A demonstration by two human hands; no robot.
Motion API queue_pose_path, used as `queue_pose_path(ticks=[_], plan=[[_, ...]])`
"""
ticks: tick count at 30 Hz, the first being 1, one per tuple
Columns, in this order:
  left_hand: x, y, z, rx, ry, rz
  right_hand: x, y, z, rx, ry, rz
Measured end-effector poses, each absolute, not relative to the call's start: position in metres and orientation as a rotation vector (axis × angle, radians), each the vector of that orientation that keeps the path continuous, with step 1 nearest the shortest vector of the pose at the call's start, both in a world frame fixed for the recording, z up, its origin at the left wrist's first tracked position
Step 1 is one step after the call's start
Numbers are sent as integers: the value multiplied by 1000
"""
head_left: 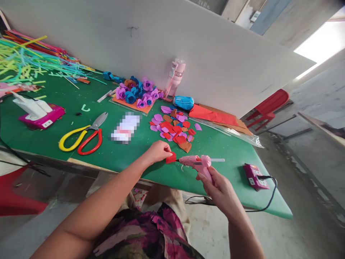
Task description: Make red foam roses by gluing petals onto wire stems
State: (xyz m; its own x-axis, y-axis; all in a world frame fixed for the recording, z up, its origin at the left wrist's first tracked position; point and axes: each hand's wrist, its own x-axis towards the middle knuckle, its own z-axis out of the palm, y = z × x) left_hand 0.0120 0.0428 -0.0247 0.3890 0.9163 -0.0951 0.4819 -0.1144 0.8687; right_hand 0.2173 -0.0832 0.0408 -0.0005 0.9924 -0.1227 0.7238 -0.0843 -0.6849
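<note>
My left hand [157, 151] is closed in a pinch on a small red foam petal [170, 158] just above the green table [48, 136]. My right hand [217, 187] grips the handle of a pink glue gun [198, 162], whose nozzle points left and meets the petal's edge. A glue stick pokes out of the gun's back. Just beyond lies a heap of cut petals [174, 126] in red, purple and brown.
Scissors [83, 136] with yellow and red handles lie left of centre. Finished foam roses [137, 91] sit on an orange sheet at the back, beside a pink bottle [175, 77]. A power strip [254, 177] is at the right, another [40, 113] at the left. Coloured strips [24, 61] pile at the far left.
</note>
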Motion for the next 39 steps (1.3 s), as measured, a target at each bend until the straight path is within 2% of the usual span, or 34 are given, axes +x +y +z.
queue_pose_path(ticks=[10, 16, 39], plan=[[13, 43, -24, 1742, 1260, 575, 222, -91, 46, -1911, -1721, 649], [12, 44, -26, 1764, 1236, 593, 212, -89, 42, -1879, -1817, 724], [13, 44, -22, 1760, 1229, 589, 197, -82, 40, -1879, -1984, 633]])
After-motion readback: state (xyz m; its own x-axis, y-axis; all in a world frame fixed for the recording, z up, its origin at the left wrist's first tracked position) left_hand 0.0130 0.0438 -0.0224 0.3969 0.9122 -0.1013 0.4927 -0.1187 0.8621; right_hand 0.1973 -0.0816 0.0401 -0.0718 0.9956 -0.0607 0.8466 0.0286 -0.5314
